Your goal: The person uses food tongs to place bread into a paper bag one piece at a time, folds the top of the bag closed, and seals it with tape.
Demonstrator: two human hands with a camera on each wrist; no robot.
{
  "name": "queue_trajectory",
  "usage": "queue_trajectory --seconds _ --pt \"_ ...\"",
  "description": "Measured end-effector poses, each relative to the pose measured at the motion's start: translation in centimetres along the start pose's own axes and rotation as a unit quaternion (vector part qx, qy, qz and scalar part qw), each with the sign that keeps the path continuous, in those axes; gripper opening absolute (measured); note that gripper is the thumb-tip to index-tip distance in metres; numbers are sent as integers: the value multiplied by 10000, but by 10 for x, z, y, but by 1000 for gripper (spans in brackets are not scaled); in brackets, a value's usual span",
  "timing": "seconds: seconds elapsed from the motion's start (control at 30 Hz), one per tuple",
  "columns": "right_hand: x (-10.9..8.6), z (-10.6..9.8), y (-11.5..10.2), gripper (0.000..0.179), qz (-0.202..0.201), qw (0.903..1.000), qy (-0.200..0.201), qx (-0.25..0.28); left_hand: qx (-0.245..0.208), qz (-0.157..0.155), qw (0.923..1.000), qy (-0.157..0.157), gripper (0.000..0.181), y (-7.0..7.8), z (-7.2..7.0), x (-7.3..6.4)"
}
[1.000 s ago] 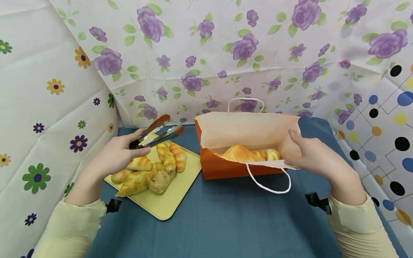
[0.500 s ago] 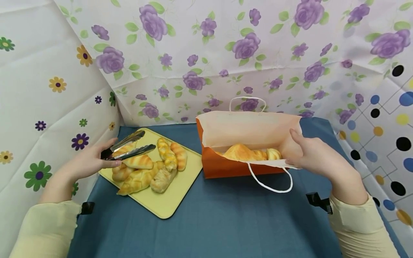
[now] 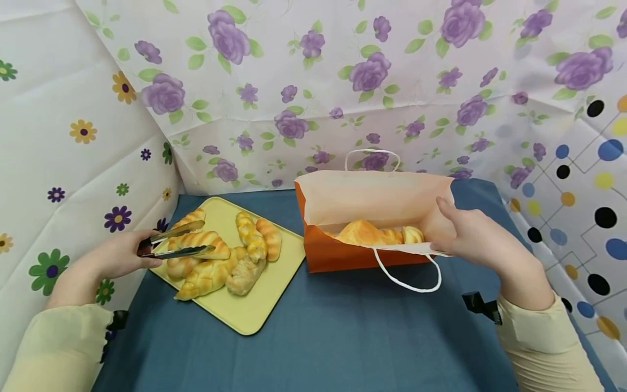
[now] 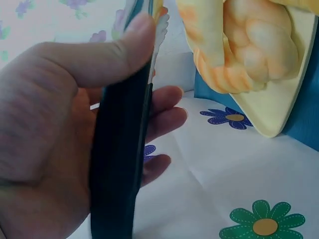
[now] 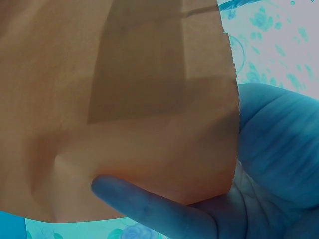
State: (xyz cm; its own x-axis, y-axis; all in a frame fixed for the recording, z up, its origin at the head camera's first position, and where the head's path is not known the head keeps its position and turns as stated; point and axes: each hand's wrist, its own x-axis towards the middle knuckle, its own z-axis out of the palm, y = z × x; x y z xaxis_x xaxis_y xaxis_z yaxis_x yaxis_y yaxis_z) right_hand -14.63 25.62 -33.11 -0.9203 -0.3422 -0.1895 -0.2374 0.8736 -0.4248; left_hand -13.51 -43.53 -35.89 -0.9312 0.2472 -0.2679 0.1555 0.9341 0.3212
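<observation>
Left hand (image 3: 121,253): closed about the dark grips of a pair of metal tongs (image 3: 182,252), the thumb lying along one grip and fingertips showing beyond it in the left wrist view. The two arms of the tongs stand parted and point away from this hand to its right, over a striped roll (image 3: 209,239); whether they touch it cannot be told. The roll lies with other breads on a yellow tray (image 3: 269,283), set just to the right of the left hand. Among them are a croissant-like bread (image 3: 201,280) and, farther from that hand, a twisted roll (image 3: 251,235).

Right hand (image 3: 477,234): grips the near side of an orange paper bag (image 3: 362,258), the paper held between a raised thumb and the fingers, which are spread well apart. The bag gapes between the two hands, nearer the right; a large golden bread (image 3: 364,233) and a ridged roll (image 3: 413,235) show inside it, to the left of the right hand. A white cord handle (image 3: 406,286) hangs from its front rim. Blue cloth (image 3: 343,337) lies beneath tray and bag.
</observation>
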Motion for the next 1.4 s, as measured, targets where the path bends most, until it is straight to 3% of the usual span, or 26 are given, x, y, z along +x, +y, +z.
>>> queue_trajectory --seconds 0.37,0.73,1.4 --pt "1 0 -3 106 -31 10000 11 -47 823 -256 9962 -130 67 -8 -5 2" --pt "0 0 -2 106 -33 10000 -1 -43 902 -338 9949 -290 70 -8 -18 6" --pt "0 1 -2 107 12 10000 -14 -31 1392 -606 9880 -282 74 -1 -12 19"
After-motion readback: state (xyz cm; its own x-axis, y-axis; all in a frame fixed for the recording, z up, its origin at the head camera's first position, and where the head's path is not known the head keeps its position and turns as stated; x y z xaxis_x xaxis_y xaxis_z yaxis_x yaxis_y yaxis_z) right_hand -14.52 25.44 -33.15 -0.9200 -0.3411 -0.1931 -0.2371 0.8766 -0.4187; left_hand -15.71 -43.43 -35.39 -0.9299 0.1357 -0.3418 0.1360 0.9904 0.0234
